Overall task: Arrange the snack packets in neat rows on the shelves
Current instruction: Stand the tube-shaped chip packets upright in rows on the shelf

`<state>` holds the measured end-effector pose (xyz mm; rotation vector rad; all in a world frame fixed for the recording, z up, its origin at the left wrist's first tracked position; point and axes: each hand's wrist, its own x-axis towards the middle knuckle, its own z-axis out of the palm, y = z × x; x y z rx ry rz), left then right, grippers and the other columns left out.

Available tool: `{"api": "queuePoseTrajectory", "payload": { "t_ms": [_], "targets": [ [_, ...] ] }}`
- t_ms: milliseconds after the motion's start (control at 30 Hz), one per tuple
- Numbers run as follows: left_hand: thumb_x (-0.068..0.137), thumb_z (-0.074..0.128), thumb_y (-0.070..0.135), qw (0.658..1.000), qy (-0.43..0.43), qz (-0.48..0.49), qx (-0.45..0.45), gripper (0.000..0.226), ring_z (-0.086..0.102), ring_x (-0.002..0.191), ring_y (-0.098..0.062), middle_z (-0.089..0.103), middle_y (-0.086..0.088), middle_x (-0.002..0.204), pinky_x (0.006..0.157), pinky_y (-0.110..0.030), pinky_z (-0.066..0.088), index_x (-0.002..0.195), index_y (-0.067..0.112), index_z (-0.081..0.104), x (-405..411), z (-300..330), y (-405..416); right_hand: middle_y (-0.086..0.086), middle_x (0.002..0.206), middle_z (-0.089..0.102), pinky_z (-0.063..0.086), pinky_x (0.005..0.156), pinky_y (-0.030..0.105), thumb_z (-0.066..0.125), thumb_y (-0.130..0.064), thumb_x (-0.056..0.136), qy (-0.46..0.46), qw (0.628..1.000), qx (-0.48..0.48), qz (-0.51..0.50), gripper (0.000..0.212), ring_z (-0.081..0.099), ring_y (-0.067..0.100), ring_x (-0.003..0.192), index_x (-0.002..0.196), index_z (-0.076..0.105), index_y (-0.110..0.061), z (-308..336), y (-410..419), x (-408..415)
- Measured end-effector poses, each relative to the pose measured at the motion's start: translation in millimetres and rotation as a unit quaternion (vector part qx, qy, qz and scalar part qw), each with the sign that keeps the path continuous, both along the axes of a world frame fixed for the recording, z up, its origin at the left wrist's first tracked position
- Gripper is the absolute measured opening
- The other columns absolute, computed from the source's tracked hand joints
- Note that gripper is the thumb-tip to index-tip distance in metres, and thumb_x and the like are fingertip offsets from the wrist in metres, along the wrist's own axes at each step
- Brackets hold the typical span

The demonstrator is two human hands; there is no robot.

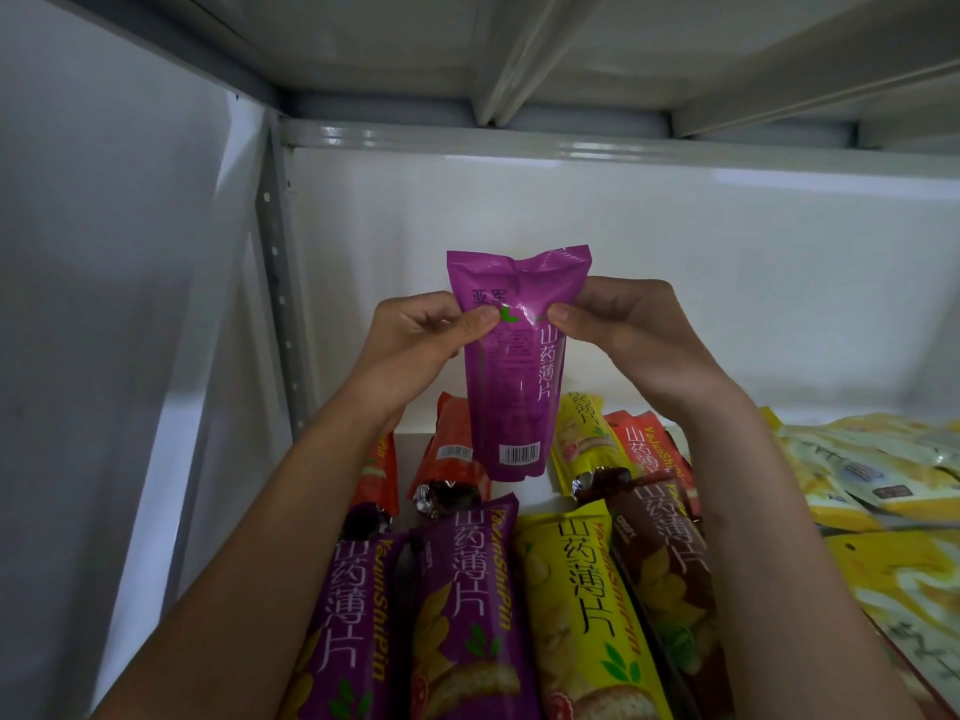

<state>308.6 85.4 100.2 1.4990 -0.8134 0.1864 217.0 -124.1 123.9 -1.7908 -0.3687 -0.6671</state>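
A purple snack packet (514,371) hangs upright in the air above the shelf, barcode end down. My left hand (421,340) pinches its upper left side and my right hand (628,330) pinches its upper right side, thumbs on the front. Below lie rows of long packets: two purple ones (462,605), a yellow one (587,605), a brown one (665,558), and orange-red ones (452,449) behind them.
The white shelf back wall (675,283) is close behind the held packet. A perforated upright post (278,283) stands at the left. The underside of the upper shelf (519,54) is overhead. A heap of flat yellow packets (883,485) fills the right side.
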Motion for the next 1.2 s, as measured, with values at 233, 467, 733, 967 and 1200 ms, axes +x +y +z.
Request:
{"api": "queuePoseTrajectory", "payload": {
  "t_ms": [233, 467, 733, 967, 1200],
  "targets": [
    [0.082, 0.074, 0.037, 1.000, 0.015, -0.014, -0.021, 0.035, 0.072, 0.105, -0.032, 0.081, -0.008, 0.102, 0.093, -0.041, 0.059, 0.105, 0.012, 0.081, -2.8, 0.3, -0.6, -0.002, 0.103, 0.081, 0.057, 0.083, 0.018, 0.074, -0.004, 0.092, -0.013, 1.000, 0.019, -0.014, 0.024, 0.077, 0.012, 0.101, 0.114, 0.077, -0.011, 3.5, 2.7, -1.5],
    [0.097, 0.069, 0.014, 1.000, -0.017, -0.009, -0.015, 0.020, 0.075, 0.091, -0.008, 0.081, 0.001, 0.098, 0.079, -0.016, 0.056, 0.114, 0.007, 0.077, -2.8, 0.2, -0.7, -0.003, 0.107, 0.081, 0.057, 0.087, 0.019, 0.072, -0.006, 0.094, -0.007, 1.000, 0.004, -0.017, 0.025, 0.075, 0.012, 0.105, 0.117, 0.077, -0.013, 3.4, 4.1, -1.8],
    [0.101, 0.062, 0.030, 0.996, 0.054, -0.073, -0.028, 0.030, 0.072, 0.114, -0.022, 0.078, -0.005, 0.118, 0.100, -0.038, 0.056, 0.118, 0.010, 0.075, -5.8, 6.9, 0.6, -0.004, 0.097, 0.081, 0.058, 0.081, 0.019, 0.075, 0.000, 0.090, -0.042, 0.999, 0.017, -0.022, 0.026, 0.078, 0.013, 0.094, 0.113, 0.077, -0.010, 3.8, 7.4, -2.3],
    [0.103, 0.061, 0.021, 0.996, 0.028, -0.038, -0.071, 0.023, 0.076, 0.100, -0.026, 0.080, -0.011, 0.105, 0.087, -0.034, 0.061, 0.107, 0.005, 0.077, -3.3, 4.8, 0.9, 0.006, 0.111, 0.080, 0.053, 0.082, 0.013, 0.069, -0.011, 0.098, 0.005, 1.000, 0.007, 0.001, 0.024, 0.075, 0.011, 0.103, 0.119, 0.076, -0.005, 4.7, 10.4, -2.7],
    [0.103, 0.061, 0.017, 0.998, -0.010, -0.005, -0.069, 0.019, 0.077, 0.086, -0.014, 0.081, -0.001, 0.090, 0.077, -0.023, 0.060, 0.100, 0.007, 0.077, -6.6, 4.5, -1.2, -0.005, 0.105, 0.080, 0.057, 0.084, 0.021, 0.067, -0.004, 0.098, -0.044, 0.999, -0.003, -0.026, 0.021, 0.077, 0.013, 0.098, 0.116, 0.075, -0.010, 0.9, 11.2, 4.4]
  ]
}}
